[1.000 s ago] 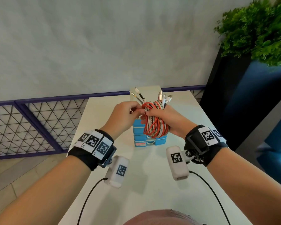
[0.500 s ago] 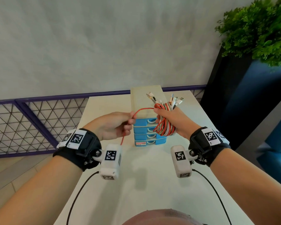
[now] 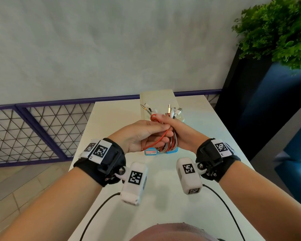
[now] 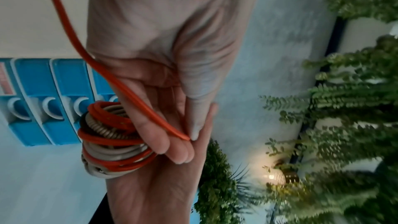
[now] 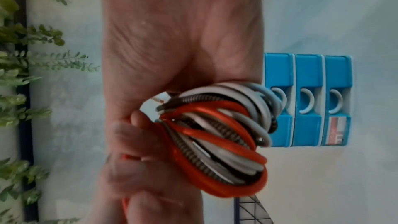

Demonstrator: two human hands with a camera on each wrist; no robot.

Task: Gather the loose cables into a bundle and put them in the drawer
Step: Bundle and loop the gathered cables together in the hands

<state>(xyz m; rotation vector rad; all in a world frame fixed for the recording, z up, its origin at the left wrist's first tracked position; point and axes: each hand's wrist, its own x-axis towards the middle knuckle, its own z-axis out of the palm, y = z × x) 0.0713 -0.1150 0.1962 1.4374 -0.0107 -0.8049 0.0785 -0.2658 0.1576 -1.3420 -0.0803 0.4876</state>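
My right hand [image 3: 178, 131] grips a coiled bundle of red, white and braided cables [image 3: 169, 145] in front of the small blue drawer unit [image 3: 152, 152]. Plug ends [image 3: 172, 110] stick up above the fist. My left hand [image 3: 146, 134] is pressed against the right one and pinches the loose red cable end [image 4: 137, 101] between thumb and fingers. The red strand runs across the left palm. In the right wrist view the bundle [image 5: 217, 142] loops out of the fist beside the shut blue drawers [image 5: 308, 101]. The same coil [image 4: 112, 139] shows under the left fingers.
The drawer unit stands on a white table [image 3: 163, 206] with its cream top [image 3: 157, 98] toward the wall. A purple mesh railing [image 3: 42, 129] runs along the left. A dark planter with a green plant [image 3: 276, 32] stands at the right.
My left hand, which had pulled the red cable end out to the left, has swung back to the right hand and now lies against the bundle, bringing the red strand across it.
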